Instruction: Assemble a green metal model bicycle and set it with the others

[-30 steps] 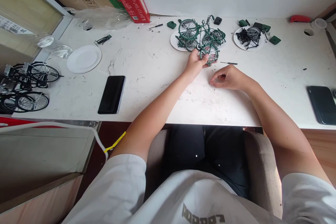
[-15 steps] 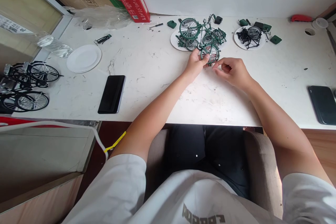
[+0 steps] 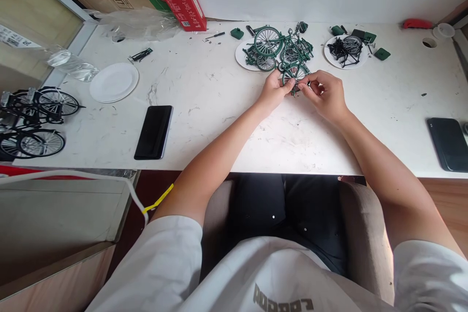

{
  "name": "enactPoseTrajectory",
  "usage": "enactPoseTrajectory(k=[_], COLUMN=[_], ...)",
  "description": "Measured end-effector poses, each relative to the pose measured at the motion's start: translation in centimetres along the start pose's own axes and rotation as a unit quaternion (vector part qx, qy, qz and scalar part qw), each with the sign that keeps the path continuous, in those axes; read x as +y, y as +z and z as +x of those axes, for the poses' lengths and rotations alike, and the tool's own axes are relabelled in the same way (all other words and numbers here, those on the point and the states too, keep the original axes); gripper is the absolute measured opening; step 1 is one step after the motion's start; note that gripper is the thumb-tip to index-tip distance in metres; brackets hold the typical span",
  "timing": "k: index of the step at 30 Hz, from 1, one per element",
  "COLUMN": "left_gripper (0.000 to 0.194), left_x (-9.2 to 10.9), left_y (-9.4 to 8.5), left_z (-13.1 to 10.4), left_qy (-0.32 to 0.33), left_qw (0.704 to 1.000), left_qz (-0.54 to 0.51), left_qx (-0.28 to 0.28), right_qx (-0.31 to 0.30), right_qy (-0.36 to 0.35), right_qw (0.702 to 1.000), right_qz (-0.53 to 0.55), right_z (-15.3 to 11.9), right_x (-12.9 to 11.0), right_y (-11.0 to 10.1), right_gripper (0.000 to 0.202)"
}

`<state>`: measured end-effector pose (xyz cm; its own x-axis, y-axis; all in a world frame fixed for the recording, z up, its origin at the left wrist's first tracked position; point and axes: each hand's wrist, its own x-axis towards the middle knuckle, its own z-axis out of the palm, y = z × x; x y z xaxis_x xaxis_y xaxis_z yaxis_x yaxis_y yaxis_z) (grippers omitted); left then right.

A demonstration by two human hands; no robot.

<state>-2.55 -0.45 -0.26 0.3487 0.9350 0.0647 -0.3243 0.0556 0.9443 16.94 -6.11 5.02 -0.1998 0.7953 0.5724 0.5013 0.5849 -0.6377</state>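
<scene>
A green model bicycle (image 3: 268, 41) is held above a white plate (image 3: 241, 57) that bears more green bicycle parts. My left hand (image 3: 275, 88) grips its near wheel, with the thumb over the spokes. At the right side of that wheel, my right hand (image 3: 323, 90) has thumb and forefinger pinched together at the rim; whatever small thing lies between them is too small to make out. The bicycle's other wheel points up and to the left.
Black model bicycles (image 3: 42, 144) stand at the far left. A phone (image 3: 153, 132) and a white plate (image 3: 114, 83) lie left of my arms. To the right are a plate of black parts (image 3: 345, 63), a second phone (image 3: 449, 144) and a red object (image 3: 418, 23).
My right hand has moved in and up to the near wheel, its fingertips now closer together. The held bicycle has turned a little and shifted slightly right.
</scene>
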Motion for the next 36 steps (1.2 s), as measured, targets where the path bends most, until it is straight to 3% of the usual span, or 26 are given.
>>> enactPoseTrajectory(k=[7, 18, 28, 36], left_gripper=[0.039, 0.040, 0.036, 0.032], left_x=[0.2, 0.6, 1.4, 2.2], left_y=[0.5, 0.4, 0.5, 1.4], left_z=[-0.1, -0.4, -0.9, -1.2], left_qy=[-0.003, -0.011, -0.010, -0.037], left_qw=[0.999, 0.999, 0.998, 0.999], left_qz=[0.035, 0.044, 0.043, 0.030], left_qx=[0.009, -0.016, -0.037, -0.007], right_qx=[-0.003, 0.011, 0.009, 0.012], right_qy=[0.004, 0.028, 0.051, 0.080], right_qw=[1.000, 0.999, 0.999, 0.996], right_qz=[-0.021, -0.016, 0.015, 0.032], right_z=[0.0, -0.1, 0.1, 0.3], right_x=[0.3, 0.5, 0.9, 0.3], right_y=[0.1, 0.0, 0.1, 0.2], right_gripper=[0.043, 0.034, 0.057, 0.067])
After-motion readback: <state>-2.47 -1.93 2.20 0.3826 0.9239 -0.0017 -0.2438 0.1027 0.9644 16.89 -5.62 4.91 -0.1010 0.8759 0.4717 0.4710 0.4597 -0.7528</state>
